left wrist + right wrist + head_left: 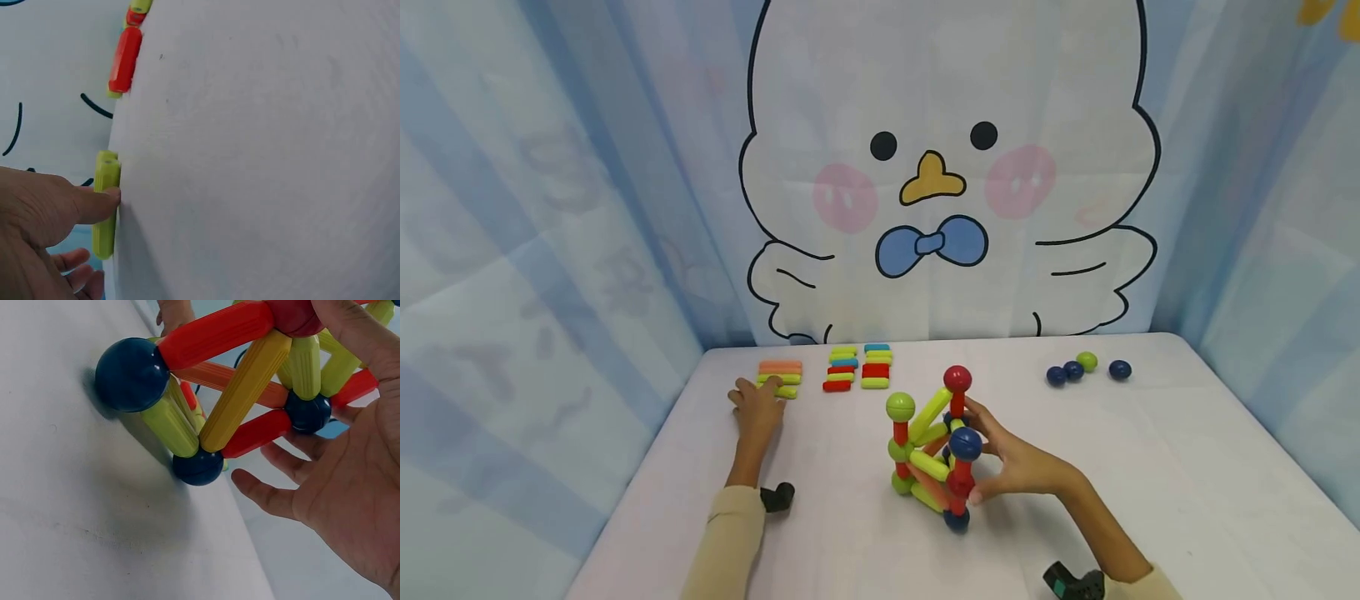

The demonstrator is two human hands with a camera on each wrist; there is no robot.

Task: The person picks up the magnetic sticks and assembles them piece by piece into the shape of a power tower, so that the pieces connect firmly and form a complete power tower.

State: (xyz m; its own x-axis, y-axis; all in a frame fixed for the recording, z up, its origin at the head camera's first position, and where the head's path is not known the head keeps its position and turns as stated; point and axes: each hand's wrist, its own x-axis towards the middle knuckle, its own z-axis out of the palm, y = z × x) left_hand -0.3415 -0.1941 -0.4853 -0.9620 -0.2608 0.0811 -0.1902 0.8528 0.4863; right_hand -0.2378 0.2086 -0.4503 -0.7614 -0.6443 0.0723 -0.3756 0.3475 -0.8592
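Note:
A magnetic ball-and-rod structure (929,460) stands on the table, built of red, yellow-green and orange rods with green, red and blue balls. My right hand (1026,462) holds its right side, the thumb by the red ball (299,314) and the fingers spread behind. My left hand (758,412) is at a small row of orange and yellow-green rods (780,367) at the back left. In the left wrist view its thumb lies across a yellow-green rod (105,240), and the visible fingers are apart from it; the index finger is hidden.
Two stacks of coloured rods, the left (839,377) and the right (876,372), lie at the back middle. Several loose balls, blue ones (1120,370) and a green one (1086,361), rest at the back right. A printed curtain (925,300) hangs behind the table.

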